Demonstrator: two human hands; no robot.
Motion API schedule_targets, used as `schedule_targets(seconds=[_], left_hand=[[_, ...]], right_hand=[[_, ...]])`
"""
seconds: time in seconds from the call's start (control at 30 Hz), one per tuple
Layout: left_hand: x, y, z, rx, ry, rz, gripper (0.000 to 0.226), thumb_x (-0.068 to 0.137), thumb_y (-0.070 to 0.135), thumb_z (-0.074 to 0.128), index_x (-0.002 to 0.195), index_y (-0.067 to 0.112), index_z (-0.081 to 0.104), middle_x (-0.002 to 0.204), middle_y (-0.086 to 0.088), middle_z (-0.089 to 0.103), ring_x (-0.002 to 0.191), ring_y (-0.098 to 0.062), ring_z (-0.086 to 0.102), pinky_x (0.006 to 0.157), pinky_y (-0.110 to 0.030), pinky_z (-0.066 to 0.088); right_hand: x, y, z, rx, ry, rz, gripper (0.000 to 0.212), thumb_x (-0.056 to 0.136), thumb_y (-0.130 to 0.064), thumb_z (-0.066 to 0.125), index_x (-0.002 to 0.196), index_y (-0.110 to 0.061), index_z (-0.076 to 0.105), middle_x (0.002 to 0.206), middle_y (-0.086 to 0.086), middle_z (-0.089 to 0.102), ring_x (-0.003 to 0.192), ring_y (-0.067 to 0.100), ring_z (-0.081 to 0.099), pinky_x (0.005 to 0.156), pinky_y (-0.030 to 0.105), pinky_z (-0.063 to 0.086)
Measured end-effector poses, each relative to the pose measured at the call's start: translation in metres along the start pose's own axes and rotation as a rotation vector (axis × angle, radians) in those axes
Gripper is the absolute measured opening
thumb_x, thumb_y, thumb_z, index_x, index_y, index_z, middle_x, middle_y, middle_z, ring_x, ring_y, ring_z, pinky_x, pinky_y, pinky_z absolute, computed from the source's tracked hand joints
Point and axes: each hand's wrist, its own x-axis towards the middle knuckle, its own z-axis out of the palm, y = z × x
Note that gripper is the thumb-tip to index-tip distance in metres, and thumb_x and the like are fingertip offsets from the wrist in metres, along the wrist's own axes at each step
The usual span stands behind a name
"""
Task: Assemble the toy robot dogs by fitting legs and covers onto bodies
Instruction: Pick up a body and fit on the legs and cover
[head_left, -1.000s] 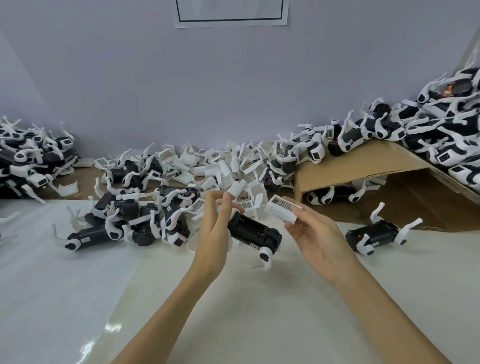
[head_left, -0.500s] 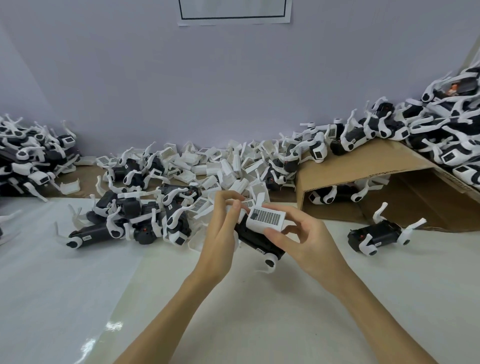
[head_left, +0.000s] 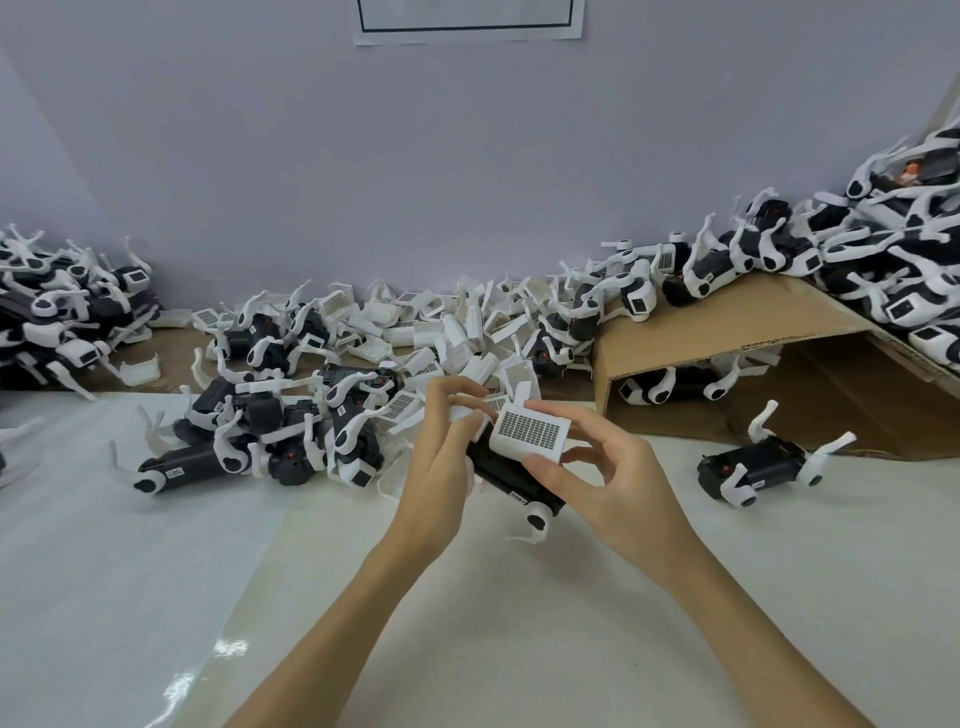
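One cover going onto one body

One white cover (head_left: 530, 434), grid sticker up, sits tilted on the black dog body (head_left: 511, 475), which I hold above the white table (head_left: 519, 623). My right hand (head_left: 608, 478) pinches the cover between thumb and fingertips, the other fingers loosely spread. My left hand (head_left: 441, 457) curls round the body's far end. Cover-fitting, I judge: next it needs squaring to the body and pressing down. Loose covers (head_left: 457, 332) lie heaped behind, a cardboard box (head_left: 727, 332) to the right.
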Motion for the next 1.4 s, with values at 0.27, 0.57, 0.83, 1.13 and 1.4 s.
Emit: schedule_targets(seconds=[0.27,0.57,0.83,1.13,1.4], left_hand=[[0.001,-0.003,0.003,0.026,0.074,0.049,0.036,0.118,0.029,0.033,0.109,0.006,0.059,0.099,-0.013,0.066,0.090,-0.013,0.061,0.074,-0.016,0.047],[0.004,-0.007,0.003,-0.115,0.117,-0.012,0.040,0.117,0.038,0.033,0.114,0.016,0.067,0.092,-0.009,0.066,0.077,-0.013,0.061,0.058,-0.012,0.043],[-0.006,-0.003,0.004,-0.009,0.007,0.234,0.038,0.110,0.047,0.037,0.120,0.020,0.062,0.097,-0.005,0.065,0.096,-0.025,0.063,0.086,-0.041,0.050],[-0.009,0.002,0.006,0.117,0.033,0.323,0.021,0.109,0.033,0.051,0.111,0.017,0.064,0.096,-0.001,0.068,0.094,-0.026,0.066,0.086,-0.036,0.052],[0.001,0.000,-0.002,0.412,-0.040,0.456,0.041,0.101,0.041,0.066,0.137,0.030,0.048,0.130,0.010,0.058,0.124,-0.024,0.058,0.103,-0.029,0.046]], right_hand=[[-0.005,0.002,0.012,-0.134,-0.026,0.006,0.034,0.090,-0.042,0.074,0.124,-0.038,0.068,0.119,-0.023,0.070,0.118,0.003,0.063,0.093,0.013,0.047],[-0.011,0.000,0.022,-0.363,-0.045,-0.044,0.034,0.099,-0.034,0.069,0.132,-0.030,0.060,0.118,-0.018,0.064,0.111,0.005,0.062,0.089,0.023,0.054],[-0.014,-0.002,0.020,-0.251,-0.171,-0.005,0.032,0.096,-0.039,0.073,0.116,-0.038,0.049,0.113,-0.022,0.065,0.099,0.007,0.070,0.076,0.030,0.062],[-0.008,-0.009,0.013,0.175,-0.307,0.225,0.030,0.106,-0.040,0.052,0.117,-0.018,0.067,0.095,0.012,0.073,0.084,0.020,0.071,0.077,0.029,0.052],[-0.002,-0.014,0.001,0.088,0.011,0.063,0.029,0.094,-0.042,0.072,0.118,-0.025,0.071,0.104,-0.004,0.077,0.096,0.016,0.073,0.069,0.024,0.058]])
